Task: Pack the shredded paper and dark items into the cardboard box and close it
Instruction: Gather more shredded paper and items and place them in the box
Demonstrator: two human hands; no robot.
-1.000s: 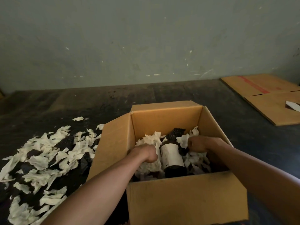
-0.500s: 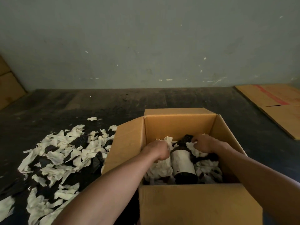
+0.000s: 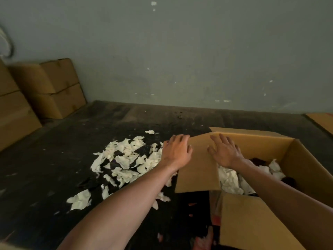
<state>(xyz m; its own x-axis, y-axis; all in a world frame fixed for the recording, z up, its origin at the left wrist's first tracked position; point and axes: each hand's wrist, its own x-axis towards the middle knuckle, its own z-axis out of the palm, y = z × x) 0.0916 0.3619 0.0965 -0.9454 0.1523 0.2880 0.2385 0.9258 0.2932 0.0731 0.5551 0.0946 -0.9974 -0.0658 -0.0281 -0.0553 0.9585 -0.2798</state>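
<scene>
While the cardboard box (image 3: 252,222) sits open at lower right, its left flap (image 3: 198,165) is touched by the left hand (image 3: 177,152) and right hand (image 3: 225,152), fingers straight; shredded paper (image 3: 126,159) is scattered beside it.

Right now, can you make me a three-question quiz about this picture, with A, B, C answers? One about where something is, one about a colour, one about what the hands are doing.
1. Where is the loose pile of shredded paper?
A. On the floor left of the open cardboard box
B. On top of the stacked boxes
C. Against the wall

2. What colour is the shredded paper?
A. Red
B. White
C. Blue

3. How is the right hand?
A. Clenched in a fist
B. Gripping a bottle
C. Flat, fingers straight, on the box's left flap

Answers: 1 A, the scraps lie on the dark floor beside the box. 2 B, every scrap looks white. 3 C, its fingers spread across the flap, while the left hand is at that flap's outer edge.
</scene>
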